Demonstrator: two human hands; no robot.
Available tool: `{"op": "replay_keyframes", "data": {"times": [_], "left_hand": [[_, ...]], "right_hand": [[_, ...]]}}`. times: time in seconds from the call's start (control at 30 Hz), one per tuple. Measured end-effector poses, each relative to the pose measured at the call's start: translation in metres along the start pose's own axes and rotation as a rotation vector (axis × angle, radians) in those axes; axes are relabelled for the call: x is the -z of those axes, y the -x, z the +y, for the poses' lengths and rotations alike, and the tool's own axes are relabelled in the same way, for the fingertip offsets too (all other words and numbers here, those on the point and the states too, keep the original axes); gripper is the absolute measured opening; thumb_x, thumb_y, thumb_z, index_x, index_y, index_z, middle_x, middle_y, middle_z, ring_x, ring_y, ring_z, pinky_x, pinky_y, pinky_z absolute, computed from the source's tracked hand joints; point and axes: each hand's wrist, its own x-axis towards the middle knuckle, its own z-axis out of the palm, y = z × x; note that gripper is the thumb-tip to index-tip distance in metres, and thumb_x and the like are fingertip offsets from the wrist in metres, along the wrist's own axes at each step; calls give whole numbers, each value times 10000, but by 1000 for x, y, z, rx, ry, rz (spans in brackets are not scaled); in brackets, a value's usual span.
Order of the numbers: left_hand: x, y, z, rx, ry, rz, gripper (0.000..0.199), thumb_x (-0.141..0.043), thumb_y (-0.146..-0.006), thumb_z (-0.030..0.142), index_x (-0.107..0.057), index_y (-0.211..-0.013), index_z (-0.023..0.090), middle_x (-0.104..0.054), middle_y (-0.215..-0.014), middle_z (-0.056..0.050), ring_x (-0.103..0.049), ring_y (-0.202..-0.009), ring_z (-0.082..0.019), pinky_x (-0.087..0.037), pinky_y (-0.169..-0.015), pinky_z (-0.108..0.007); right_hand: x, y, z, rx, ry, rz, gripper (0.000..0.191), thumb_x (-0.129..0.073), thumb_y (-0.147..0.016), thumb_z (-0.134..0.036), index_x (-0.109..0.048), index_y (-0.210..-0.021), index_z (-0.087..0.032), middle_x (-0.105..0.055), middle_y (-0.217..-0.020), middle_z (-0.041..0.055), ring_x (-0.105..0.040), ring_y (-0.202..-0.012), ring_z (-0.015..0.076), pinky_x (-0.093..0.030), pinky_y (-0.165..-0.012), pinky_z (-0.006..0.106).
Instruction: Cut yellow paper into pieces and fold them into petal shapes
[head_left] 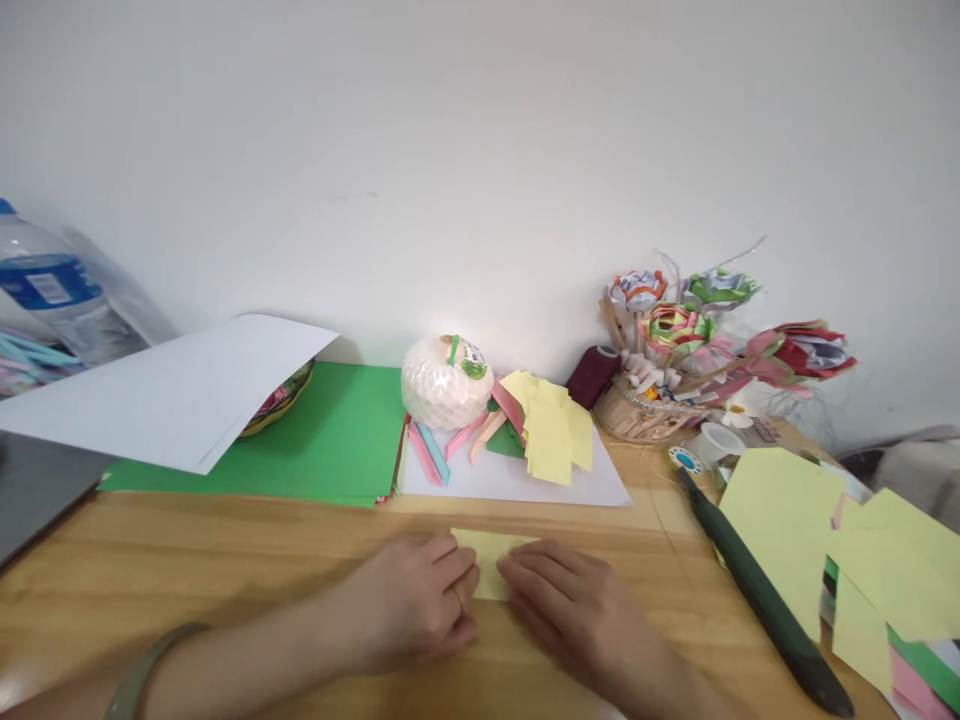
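Observation:
A small pale-yellow paper piece lies flat on the wooden table near its front edge. My left hand rests on the paper's left end, fingers curled down onto it. My right hand presses the right end, fingertips meeting the left hand's over the paper. Much of the paper is hidden beneath both hands. A grey band circles my left wrist.
Behind lie a green sheet, a white sheet, folded coloured strips and yellow pieces, a white netted ball, and a basket of paper flowers. A long dark tool and yellow sheets lie right. A water bottle stands far left.

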Motion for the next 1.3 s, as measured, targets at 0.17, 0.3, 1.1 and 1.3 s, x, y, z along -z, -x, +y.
{"op": "replay_keyframes", "data": {"times": [0.17, 0.3, 1.1, 1.3], "left_hand": [[-1, 1, 3, -107, -122, 89, 135, -453, -830, 74, -579, -801, 111, -630, -756, -76, -562, -621, -165, -445, -506, -259], [-5, -1, 1, 31, 10, 147, 198, -409, -873, 96, -583, -785, 128, -604, -672, -34, -560, -616, -148, -479, -574, -254], [0, -5, -5, 602, 535, -35, 176, -504, -827, 156, -672, -800, 203, -687, -757, 6, -631, -689, -149, -474, -640, -235], [0, -11, -4, 828, 553, -211, 78, -525, -759, 150, -578, -806, 182, -616, -618, 30, -585, -567, -143, -428, -520, -219]], "right_hand": [[-2, -1, -2, -53, 10, 28, 287, -566, -836, -202, -532, -1109, -121, -668, -922, 76, -604, -889, 186, -511, -763, 298], [-3, -1, -3, -64, 25, 37, 278, -535, -847, -174, -528, -1121, -125, -667, -927, 74, -597, -893, 182, -499, -771, 298], [-8, 10, 2, -727, -126, 5, 119, -497, -856, -288, -569, -917, -216, -622, -711, 3, -593, -624, 145, -460, -558, 250], [-14, 9, 3, -780, -66, 4, 177, -503, -839, -310, -507, -995, -227, -596, -661, -28, -582, -556, 138, -434, -498, 236]]}}
